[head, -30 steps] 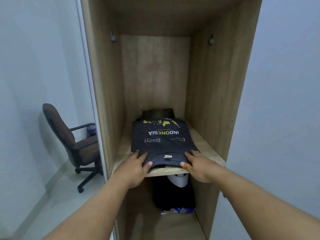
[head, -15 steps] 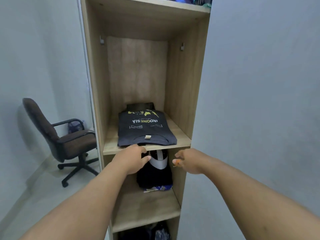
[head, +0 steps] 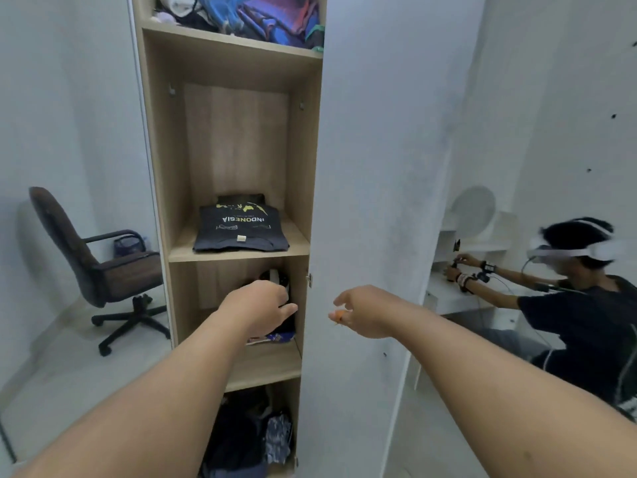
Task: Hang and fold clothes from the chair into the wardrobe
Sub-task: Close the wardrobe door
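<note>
A folded dark T-shirt (head: pixel 241 229) with yellow print and the word INDONESIA lies on the middle shelf (head: pixel 296 250) of the open wooden wardrobe (head: pixel 162 139). Under its far edge peeks another dark folded garment. My left hand (head: pixel 258 308) hovers in front of the shelf below, fingers loosely curled, holding nothing. My right hand (head: pixel 358 310) hangs in the air before the white wardrobe door (head: pixel 372 167), fingers relaxed and empty. Neither hand touches the shirt. A brown office chair (head: pixel 100 267) stands at the left with no clothes visible on it.
The top shelf holds a heap of coloured clothes (head: pixel 262 19). Dark items and a white cap sit on the lower shelf behind my left hand. More clothes (head: pixel 248 436) fill the bottom compartment. A seated person (head: pixel 586 305) wearing a headset works at a white desk on the right.
Both hands have let go of the folded T-shirt and drawn back from the shelf. My view has pulled away, showing more of the wardrobe and the person at right.
</note>
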